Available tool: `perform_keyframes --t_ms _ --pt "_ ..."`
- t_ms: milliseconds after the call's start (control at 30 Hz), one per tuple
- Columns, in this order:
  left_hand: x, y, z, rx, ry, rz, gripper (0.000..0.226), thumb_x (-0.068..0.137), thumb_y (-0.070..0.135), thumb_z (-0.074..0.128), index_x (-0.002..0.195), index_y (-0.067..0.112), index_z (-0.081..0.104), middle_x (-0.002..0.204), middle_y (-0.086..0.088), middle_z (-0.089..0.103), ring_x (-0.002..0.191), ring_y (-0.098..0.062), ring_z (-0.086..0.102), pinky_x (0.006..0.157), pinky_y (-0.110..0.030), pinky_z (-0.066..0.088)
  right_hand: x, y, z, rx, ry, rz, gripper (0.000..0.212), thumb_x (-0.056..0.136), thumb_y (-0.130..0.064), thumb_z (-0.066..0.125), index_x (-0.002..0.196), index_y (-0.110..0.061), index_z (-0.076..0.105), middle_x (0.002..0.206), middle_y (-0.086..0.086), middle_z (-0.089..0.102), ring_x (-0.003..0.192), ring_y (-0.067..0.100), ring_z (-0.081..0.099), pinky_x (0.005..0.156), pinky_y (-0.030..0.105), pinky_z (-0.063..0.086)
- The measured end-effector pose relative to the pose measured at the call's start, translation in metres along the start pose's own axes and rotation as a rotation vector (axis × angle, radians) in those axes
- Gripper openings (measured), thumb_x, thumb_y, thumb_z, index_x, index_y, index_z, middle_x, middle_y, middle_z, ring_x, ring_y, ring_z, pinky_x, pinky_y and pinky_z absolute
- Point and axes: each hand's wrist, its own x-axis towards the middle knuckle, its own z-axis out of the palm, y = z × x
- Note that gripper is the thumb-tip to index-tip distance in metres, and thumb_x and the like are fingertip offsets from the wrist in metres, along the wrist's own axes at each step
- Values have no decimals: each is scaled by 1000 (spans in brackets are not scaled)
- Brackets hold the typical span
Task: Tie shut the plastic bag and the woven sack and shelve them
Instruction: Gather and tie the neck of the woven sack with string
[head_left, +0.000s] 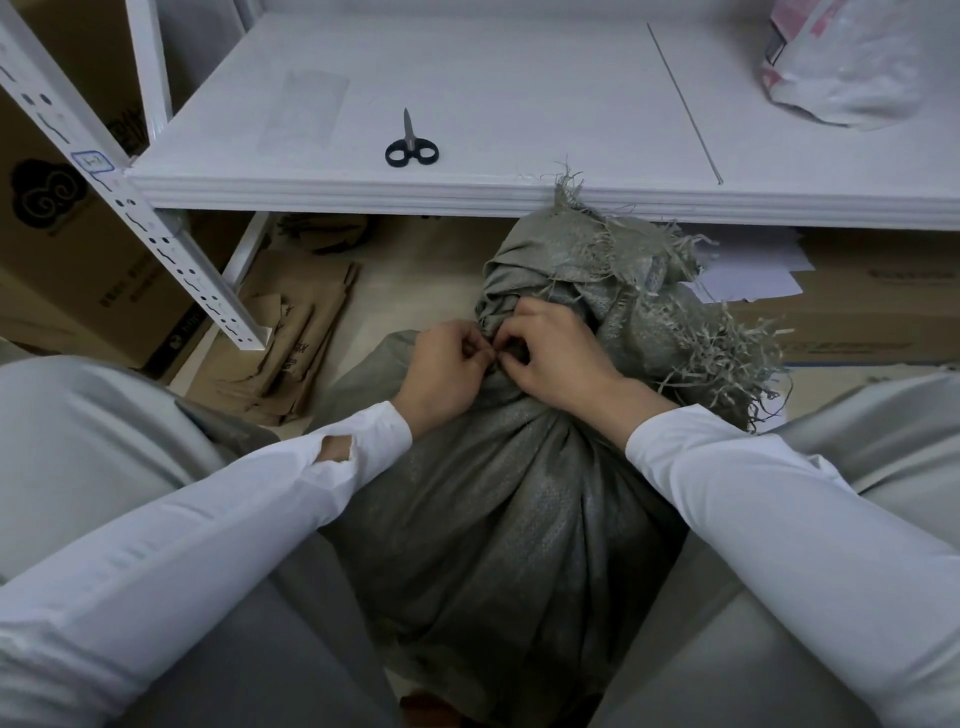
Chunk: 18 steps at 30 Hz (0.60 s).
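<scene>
Left hand (441, 364) and right hand (558, 358) are pinched, fingers curled, onto the gathered neck of the woven sack (498, 499), which is stood between the legs; a tie is possibly gripped. Beyond, scissors (412, 148) and the plastic bag (841, 73) are seen on the shelf (519, 104).

Grey-green woven sack (498, 493), black-handled scissors (411, 145), white shelf (467, 104)
</scene>
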Motion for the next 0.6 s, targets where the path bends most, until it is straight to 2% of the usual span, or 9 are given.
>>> perform_keyframes --t_ms 167,300,500,600 --pt "-3 2 -1 56 29 38 11 83 4 62 75 11 63 73 -6 66 65 -15 55 59 -21 36 -1 -2 1 -79 11 -47 15 85 -22 65 95 -13 71 98 6 58 88 34 61 70 41 52" --pt "-1 2 0 79 38 37 10 83 4 61 76 10 63 76 -9 68 67 -16 56 62 -24 38 -3 -4 4 -10 43 5 10 82 -17 65 88 -11 70 96 5 60 86 31 62 71 42 54" --pt "4 0 2 93 38 29 12 84 5 60 77 15 61 76 -5 66 72 -21 61 68 -30 48 -3 0 3 90 57 107 5 80 -14 65 83 -14 70 91 1 60 84 23 61 69 32 50" --pt "5 1 2 77 32 38 14 85 4 60 76 16 60 75 -2 64 68 -15 57 66 -25 47 -3 0 2 97 62 156 6 82 -15 65 85 -14 71 92 -1 60 87 20 60 67 26 42"
